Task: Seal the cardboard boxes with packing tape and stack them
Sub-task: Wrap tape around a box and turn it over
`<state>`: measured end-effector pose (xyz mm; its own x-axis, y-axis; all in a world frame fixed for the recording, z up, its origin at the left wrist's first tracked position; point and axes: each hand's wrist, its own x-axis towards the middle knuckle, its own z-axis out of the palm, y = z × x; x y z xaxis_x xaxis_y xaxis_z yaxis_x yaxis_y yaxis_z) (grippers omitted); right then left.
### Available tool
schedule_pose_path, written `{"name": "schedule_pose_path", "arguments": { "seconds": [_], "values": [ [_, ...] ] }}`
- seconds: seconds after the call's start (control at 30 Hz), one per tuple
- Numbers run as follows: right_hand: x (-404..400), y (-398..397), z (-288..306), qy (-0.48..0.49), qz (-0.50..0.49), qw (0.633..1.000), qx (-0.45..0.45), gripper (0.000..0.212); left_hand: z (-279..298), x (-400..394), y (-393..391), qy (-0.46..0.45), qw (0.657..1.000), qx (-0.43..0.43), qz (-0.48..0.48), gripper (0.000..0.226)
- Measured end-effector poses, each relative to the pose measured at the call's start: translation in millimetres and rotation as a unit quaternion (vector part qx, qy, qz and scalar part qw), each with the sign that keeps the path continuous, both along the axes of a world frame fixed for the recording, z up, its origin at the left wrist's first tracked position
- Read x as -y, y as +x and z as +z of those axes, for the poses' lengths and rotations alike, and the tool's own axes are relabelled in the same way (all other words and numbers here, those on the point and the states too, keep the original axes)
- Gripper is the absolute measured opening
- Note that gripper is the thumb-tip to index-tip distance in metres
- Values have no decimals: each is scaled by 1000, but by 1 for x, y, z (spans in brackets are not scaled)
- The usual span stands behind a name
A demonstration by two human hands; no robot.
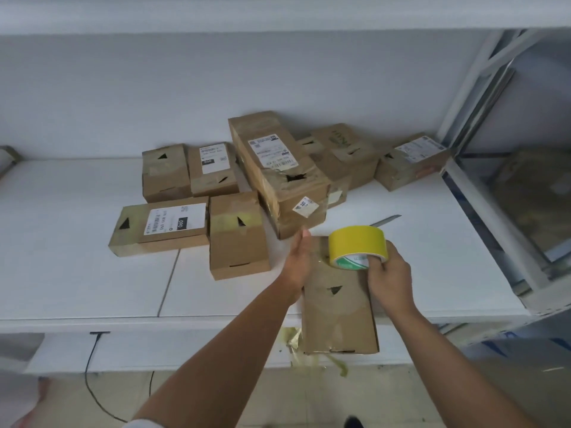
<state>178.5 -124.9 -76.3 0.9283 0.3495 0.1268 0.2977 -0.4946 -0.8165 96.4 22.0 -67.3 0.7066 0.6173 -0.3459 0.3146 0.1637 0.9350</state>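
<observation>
White shelf surface [77, 273], wide and flat, with a thin dark seam running from its front edge back toward the middle. Pale wall [154, 97] behind, plain and unmarked. Upper white shelf board [278, 13] across the top. White metal rack frame [482, 88] at right, with diagonal struts, and blurred brownish contents on its lower level. Slim grey metal blade [386, 220], possibly a cutter, lying flat on the surface right of centre; handle hidden. Black cable [89, 372] hanging from a small dark clip under the front edge, curving down toward the beige tiled floor [309, 396].
</observation>
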Motion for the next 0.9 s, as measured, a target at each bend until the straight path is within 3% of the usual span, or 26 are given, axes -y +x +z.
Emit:
{"name": "schedule_pose_path", "arguments": {
  "seconds": [0.1, 0.23, 0.47, 0.7, 0.8, 0.9],
  "values": [
    [-1, 4, -9, -41, 16, 999, 13, 37, -32, -6, 11, 163, 985, -35, -36, 79],
    [-7, 4, -14, -70, 32, 997, 7, 27, -21, -7, 5, 330, 936, -93, -80, 46],
    [-6, 16, -5, -82, 84, 992, -49, 31, -23, -10, 3, 389, 896, -150, -153, 53],
    [35, 56, 4, -98, 34, 993, -47, 26, -27, -12, 6, 451, 852, -208, -165, 52],
    [35, 52, -8, -81, 29, 993, -79, 30, -25, -9, 4, 515, 821, -184, -162, 69],
    [34, 51, -10, -73, 25, 994, -81, 30, -25, -11, 4, 558, 786, -135, -228, 80]
  ]
}}
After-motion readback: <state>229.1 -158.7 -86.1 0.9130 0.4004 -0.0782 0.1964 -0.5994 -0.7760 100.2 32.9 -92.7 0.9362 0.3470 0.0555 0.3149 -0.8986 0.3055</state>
